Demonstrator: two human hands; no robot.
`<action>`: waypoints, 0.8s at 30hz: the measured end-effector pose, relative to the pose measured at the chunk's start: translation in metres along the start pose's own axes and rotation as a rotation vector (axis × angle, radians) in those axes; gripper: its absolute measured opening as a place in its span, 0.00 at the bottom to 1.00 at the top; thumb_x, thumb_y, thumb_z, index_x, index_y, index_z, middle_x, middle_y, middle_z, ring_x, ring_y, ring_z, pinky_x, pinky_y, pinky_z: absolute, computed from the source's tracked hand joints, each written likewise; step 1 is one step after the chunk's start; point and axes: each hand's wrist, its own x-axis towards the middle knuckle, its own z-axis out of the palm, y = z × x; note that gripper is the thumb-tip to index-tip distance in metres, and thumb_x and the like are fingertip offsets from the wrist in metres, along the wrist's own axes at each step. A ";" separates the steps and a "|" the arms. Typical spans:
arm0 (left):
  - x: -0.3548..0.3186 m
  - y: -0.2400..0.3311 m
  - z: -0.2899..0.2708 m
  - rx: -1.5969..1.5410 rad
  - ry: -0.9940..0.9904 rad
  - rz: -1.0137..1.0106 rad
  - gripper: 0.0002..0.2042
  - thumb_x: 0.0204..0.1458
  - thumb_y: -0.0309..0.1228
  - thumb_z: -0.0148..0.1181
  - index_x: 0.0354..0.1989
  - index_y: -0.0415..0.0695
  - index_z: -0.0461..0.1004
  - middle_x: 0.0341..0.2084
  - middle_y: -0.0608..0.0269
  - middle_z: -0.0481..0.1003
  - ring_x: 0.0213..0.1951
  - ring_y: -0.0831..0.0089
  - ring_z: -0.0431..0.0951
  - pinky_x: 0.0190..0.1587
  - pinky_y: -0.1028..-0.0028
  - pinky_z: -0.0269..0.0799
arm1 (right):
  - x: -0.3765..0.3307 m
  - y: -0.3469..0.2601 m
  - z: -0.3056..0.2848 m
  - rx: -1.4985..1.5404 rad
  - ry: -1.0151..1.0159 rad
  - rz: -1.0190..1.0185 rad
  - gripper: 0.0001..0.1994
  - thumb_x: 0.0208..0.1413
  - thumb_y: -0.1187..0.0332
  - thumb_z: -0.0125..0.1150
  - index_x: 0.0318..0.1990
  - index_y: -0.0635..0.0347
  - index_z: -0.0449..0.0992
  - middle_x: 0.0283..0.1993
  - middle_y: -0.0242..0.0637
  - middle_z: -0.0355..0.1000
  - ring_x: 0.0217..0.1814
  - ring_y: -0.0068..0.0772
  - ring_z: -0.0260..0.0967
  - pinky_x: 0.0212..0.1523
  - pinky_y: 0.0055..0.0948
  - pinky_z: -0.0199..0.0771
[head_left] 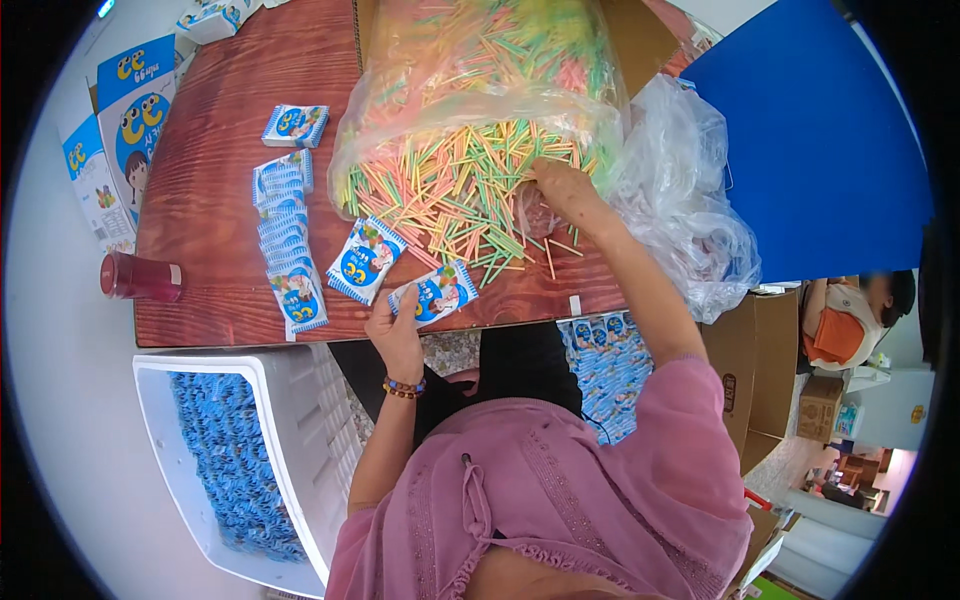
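Note:
My left hand (395,340) pinches a small blue-and-white packet (447,290) by its left end, over the front edge of the table. Just left of it lies another similar packet (365,262). Loose thin sticks (430,190) in pink, yellow and green spill from the mouth of a large clear bag (480,75). At the right side of this pile is my right hand (570,190), its fingers curled down among the sticks. What they grip is hidden. Below its fingers shows a small piece of clear plastic (538,215).
Several packets (290,235) lie overlapping in a column on the left, beside a dark red cylinder (140,277). A white tub (262,395) full of blue packets stands at lower left. Right of the pile are crumpled clear plastic (680,170), a blue panel (800,140) and a cardboard box (765,370).

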 end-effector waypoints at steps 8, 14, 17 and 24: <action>0.002 -0.005 -0.005 0.081 -0.022 0.009 0.07 0.55 0.26 0.59 0.34 0.33 0.76 0.27 0.71 0.75 0.29 0.89 0.68 0.33 0.83 0.66 | 0.003 0.010 -0.002 -0.236 -0.002 -0.166 0.07 0.56 0.67 0.51 0.37 0.61 0.65 0.37 0.45 0.68 0.37 0.45 0.72 0.34 0.38 0.74; 0.002 -0.011 -0.006 0.064 -0.025 0.011 0.07 0.55 0.26 0.59 0.34 0.33 0.77 0.28 0.70 0.76 0.29 0.88 0.71 0.31 0.83 0.67 | 0.025 0.000 -0.012 -0.134 -0.079 -0.157 0.07 0.57 0.68 0.50 0.40 0.61 0.65 0.39 0.42 0.67 0.42 0.45 0.71 0.40 0.37 0.74; 0.003 -0.012 -0.007 0.058 -0.024 0.004 0.06 0.55 0.25 0.58 0.35 0.33 0.77 0.28 0.70 0.76 0.29 0.88 0.71 0.31 0.83 0.67 | 0.026 0.004 -0.007 -0.196 -0.048 -0.310 0.12 0.50 0.73 0.50 0.43 0.61 0.65 0.39 0.42 0.66 0.42 0.43 0.70 0.39 0.35 0.75; 0.002 -0.013 -0.007 0.089 -0.023 0.009 0.06 0.54 0.24 0.59 0.35 0.34 0.77 0.28 0.70 0.77 0.29 0.87 0.71 0.33 0.84 0.67 | 0.027 0.002 -0.009 -0.159 -0.048 -0.324 0.10 0.50 0.74 0.50 0.41 0.62 0.66 0.40 0.44 0.65 0.44 0.45 0.69 0.42 0.35 0.74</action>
